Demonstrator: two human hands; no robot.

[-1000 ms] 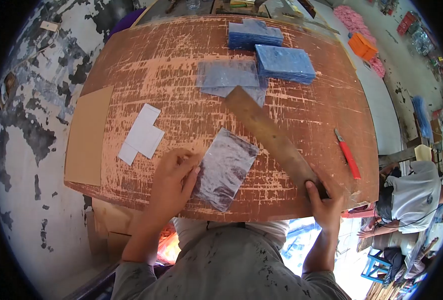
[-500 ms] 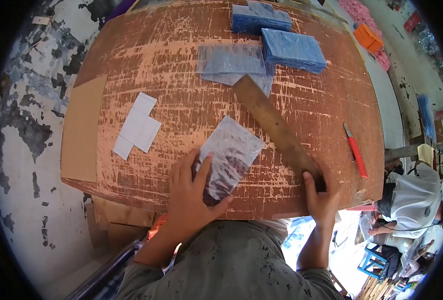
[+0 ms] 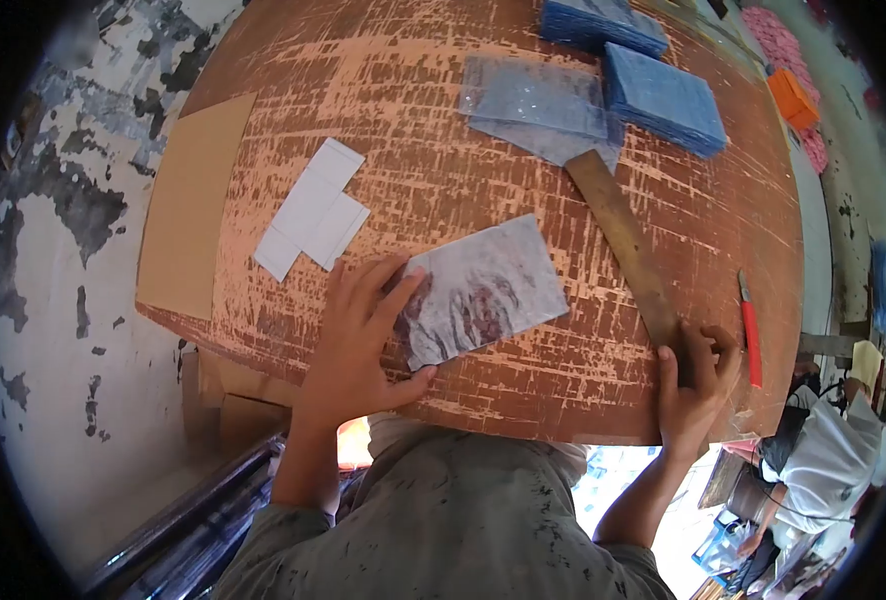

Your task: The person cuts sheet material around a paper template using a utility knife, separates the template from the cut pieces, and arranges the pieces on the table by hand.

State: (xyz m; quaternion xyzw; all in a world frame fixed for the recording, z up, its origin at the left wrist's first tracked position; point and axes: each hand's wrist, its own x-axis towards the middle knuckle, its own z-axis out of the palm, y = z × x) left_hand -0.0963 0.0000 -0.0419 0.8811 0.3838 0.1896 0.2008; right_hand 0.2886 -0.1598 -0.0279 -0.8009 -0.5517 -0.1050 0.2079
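Note:
A translucent plastic sheet point(image 3: 488, 285) lies tilted on the scratched brown table point(image 3: 523, 400). My left hand point(image 3: 368, 335) rests on the sheet's left end, fingers spread. At the right, my right hand point(image 3: 698, 385) grips the near end of a long, worn flat bar point(image 3: 623, 240). The bar's far end touches the edge of some clear sheets point(image 3: 538, 105). A red-handled knife point(image 3: 751, 335) lies just right of my right hand. Left of the plastic sheet is a white cut-out paper shape point(image 3: 313, 210).
Blue sheet stacks point(image 3: 663, 95) sit at the back right. Brown cardboard point(image 3: 195, 205) lies along the left edge. An orange object point(image 3: 793, 98) is beyond the table's right side. Another person point(image 3: 833, 465) is at the lower right, away from the table.
My left hand has come onto the sheet and spread its fingers. The sheet has turned clockwise. The bar has swung more upright in my right hand. The view has shifted too.

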